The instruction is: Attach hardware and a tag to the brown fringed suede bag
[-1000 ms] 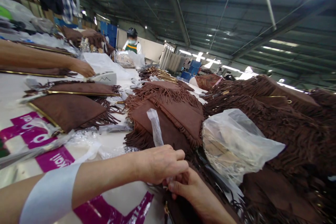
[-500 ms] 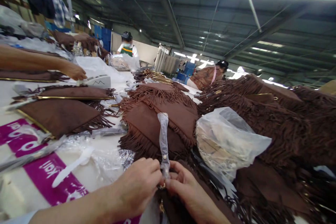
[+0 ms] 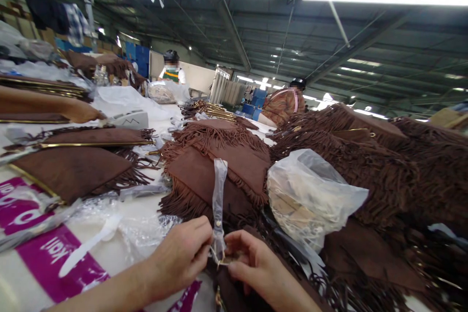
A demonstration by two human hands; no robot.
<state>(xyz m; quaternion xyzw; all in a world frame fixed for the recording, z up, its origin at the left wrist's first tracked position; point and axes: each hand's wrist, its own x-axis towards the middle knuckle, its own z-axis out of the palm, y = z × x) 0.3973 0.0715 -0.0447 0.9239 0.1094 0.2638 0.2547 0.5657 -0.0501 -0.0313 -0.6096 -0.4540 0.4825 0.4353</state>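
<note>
At the near edge of the worktop [image 3: 120, 246], your left hand [image 3: 181, 253] and right hand [image 3: 252, 265] each pinch the clear plastic sleeve [image 3: 218, 200] over a gold fitting; it stands half off, above the brown fringed bag [image 3: 234, 287].

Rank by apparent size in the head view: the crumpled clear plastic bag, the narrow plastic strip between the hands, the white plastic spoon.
1. Crumpled clear plastic bag, clearly largest.
2. Narrow plastic strip and white plastic spoon: similar in length, so unranked.

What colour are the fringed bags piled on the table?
Brown; the head view shows the fringed bags clearly.
</note>
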